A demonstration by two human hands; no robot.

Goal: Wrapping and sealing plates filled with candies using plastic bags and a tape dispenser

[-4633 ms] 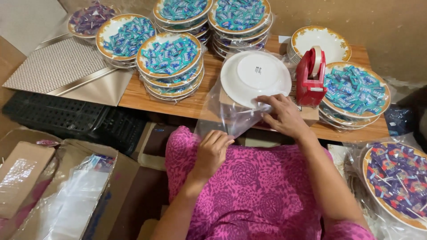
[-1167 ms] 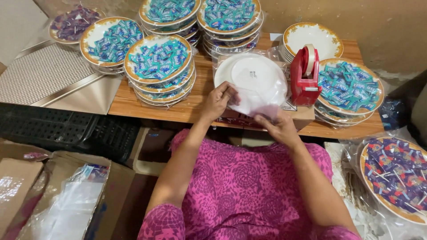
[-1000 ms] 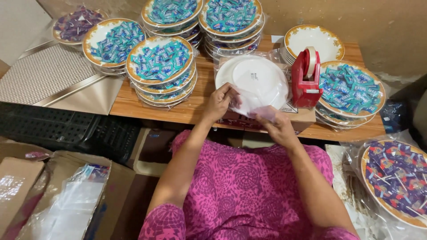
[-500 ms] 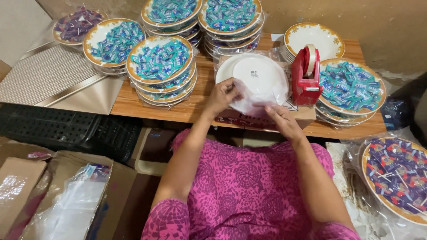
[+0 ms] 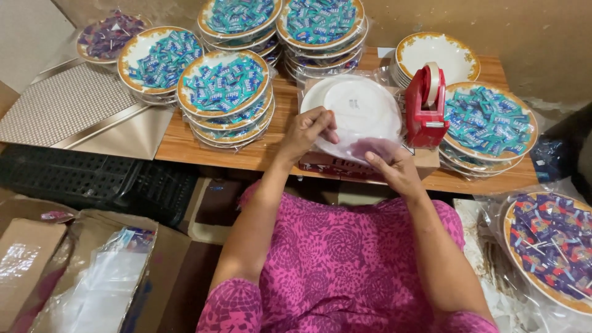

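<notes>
Evidently both hands pinch the clear bag (image 5: pixel 370 145) around the upturned white plate (image 5: pixel 354 108) — left hand (image 5: pixel 306 129) steadying, right hand (image 5: pixel 394 166) folding film under.

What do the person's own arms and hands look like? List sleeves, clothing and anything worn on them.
Both arms are bare from the upper arm down. The left hand and right hand wear no gloves, and no ring, bangle or watch can be made out. The garment is bright pink with a darker circular, floral print; its short sleeves end above the elbows.
</notes>
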